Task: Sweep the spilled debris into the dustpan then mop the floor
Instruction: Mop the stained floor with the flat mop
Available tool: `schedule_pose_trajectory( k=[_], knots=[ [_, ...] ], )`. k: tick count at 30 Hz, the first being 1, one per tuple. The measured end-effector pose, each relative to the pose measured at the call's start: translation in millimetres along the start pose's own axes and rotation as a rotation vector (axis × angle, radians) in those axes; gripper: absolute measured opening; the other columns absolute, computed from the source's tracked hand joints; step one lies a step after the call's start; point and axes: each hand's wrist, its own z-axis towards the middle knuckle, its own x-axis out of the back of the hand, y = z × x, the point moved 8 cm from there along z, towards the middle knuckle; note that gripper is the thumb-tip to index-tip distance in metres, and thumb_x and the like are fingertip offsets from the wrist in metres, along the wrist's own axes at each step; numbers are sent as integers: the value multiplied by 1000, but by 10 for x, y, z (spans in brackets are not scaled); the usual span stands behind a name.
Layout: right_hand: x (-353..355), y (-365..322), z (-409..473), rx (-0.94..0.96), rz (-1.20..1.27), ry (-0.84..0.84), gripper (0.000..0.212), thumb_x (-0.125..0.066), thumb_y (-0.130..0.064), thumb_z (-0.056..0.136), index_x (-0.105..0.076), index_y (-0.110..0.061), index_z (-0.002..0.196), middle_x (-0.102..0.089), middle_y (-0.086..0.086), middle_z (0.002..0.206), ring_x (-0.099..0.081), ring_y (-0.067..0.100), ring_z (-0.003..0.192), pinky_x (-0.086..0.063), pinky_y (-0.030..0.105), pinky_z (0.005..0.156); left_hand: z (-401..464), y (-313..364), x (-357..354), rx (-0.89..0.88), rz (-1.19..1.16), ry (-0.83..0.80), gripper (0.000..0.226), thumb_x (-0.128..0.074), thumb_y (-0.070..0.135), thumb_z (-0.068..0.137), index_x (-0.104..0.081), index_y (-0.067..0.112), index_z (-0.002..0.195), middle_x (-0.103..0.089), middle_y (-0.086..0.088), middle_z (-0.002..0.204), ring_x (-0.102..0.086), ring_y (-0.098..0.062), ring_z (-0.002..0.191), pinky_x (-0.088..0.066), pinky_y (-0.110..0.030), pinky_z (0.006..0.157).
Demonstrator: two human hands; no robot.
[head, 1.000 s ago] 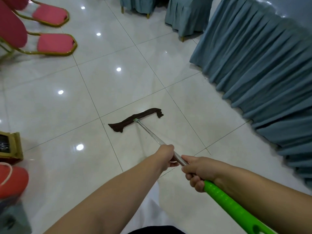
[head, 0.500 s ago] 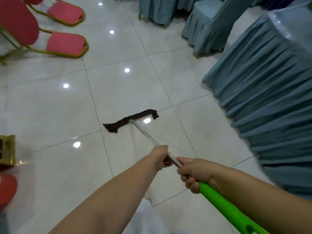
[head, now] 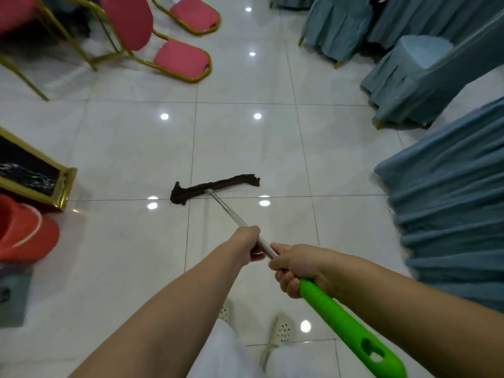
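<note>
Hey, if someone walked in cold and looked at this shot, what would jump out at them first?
Probably the bright green mop handle at lower right, gripped by the right hand with the left hand further down the metal shaft. Next, the dark mop head lying on the glossy white floor mid-frame. Red chairs stand top left, blue drapes on the right.

A dark brown mop head (head: 212,188) on glossy white floor tiles (head: 131,148); silver pole (head: 231,214), bright green handle (head: 346,328); red, gold-framed chairs (head: 180,57); grey-blue pleated drapes (head: 450,214); white perforated shoes (head: 279,332).
</note>
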Motion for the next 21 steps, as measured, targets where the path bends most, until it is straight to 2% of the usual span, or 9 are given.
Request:
schedule_pose_trajectory(
  k=[4, 10, 16, 21],
  knots=[
    [-26, -38, 141, -16, -93, -33, 64, -41, -1, 95, -28, -34, 149, -38, 2, 54, -33, 5, 31, -31, 12, 30, 80, -85, 173, 7, -78, 86, 15, -41, 16, 93, -47, 7, 84, -57, -12, 75, -59, -23, 63, -49, -30, 50],
    [224, 135, 198, -35, -225, -74, 63, -41, -2, 95, -30, -37, 147, -35, 0, 47, -31, 6, 31, -31, 12, 31, 93, -354, -4, 6, -157, 123, 14, -39, 16, 93, -46, 8, 84, -55, -12, 74, -58, -23, 62, -52, -33, 52],
    [887, 452, -63, -71, -310, -60, 62, -41, -3, 95, -33, -39, 144, -34, 3, 58, -30, 7, 36, -30, 12, 33, -88, -664, -680, 28, -134, 48, 16, -34, 14, 91, -43, 7, 79, -46, -7, 56, -45, -16, 42, -52, -29, 47],
    [1491, 754, -361, -90, -302, 3, 62, -42, -3, 95, -35, -40, 144, -39, 5, 57, -33, 8, 35, -32, 14, 33, -305, -871, -1362, 37, -87, -44, 19, -30, 15, 94, -45, 6, 84, -49, -8, 62, -48, -15, 45, -53, -31, 46]
  ],
)
